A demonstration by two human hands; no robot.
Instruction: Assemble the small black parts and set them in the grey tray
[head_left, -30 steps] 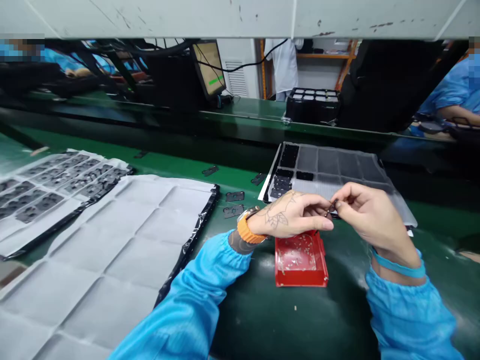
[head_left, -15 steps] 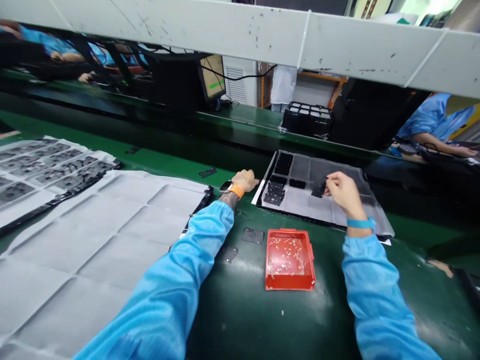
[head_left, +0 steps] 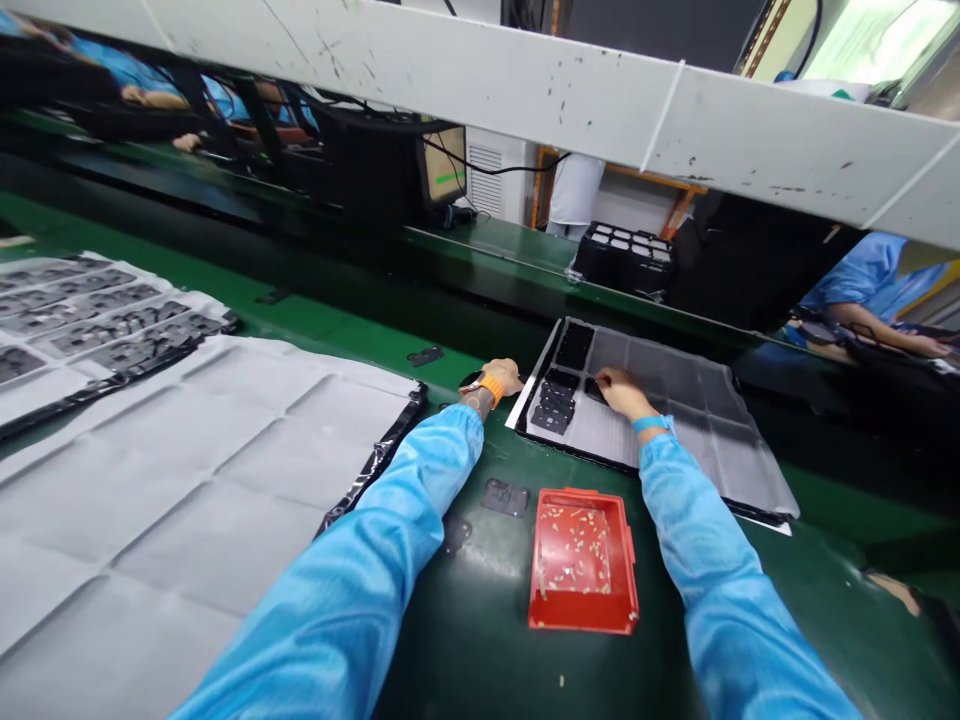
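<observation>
My right hand point(head_left: 621, 392) reaches over the divided tray point(head_left: 690, 430), its fingers pinched on a small flat black plate point(head_left: 594, 388) that they partly hide. More black plates point(head_left: 555, 408) lie overlapping in the tray's left compartments, to the left of those fingertips. Just outside the tray's left edge is my left hand point(head_left: 504, 375), its fingers curled; whatever it may hold is hidden. A red bin point(head_left: 583, 615) with small pale bits in it stands on the green bench nearer to me. Two loose dark plates point(head_left: 505, 497) lie left of the bin.
A large pale compartment sheet point(head_left: 172, 440) covers the left of the bench. Beyond it lies a tray filled with dark parts point(head_left: 90, 310). A white beam point(head_left: 450, 70) crosses overhead. Co-workers in blue sleeves point(head_left: 855, 290) sit across the line.
My right hand has moved left across the tray with the black plate, towards the other plates. The left hand stays near the tray's edge. The view has shifted slightly.
</observation>
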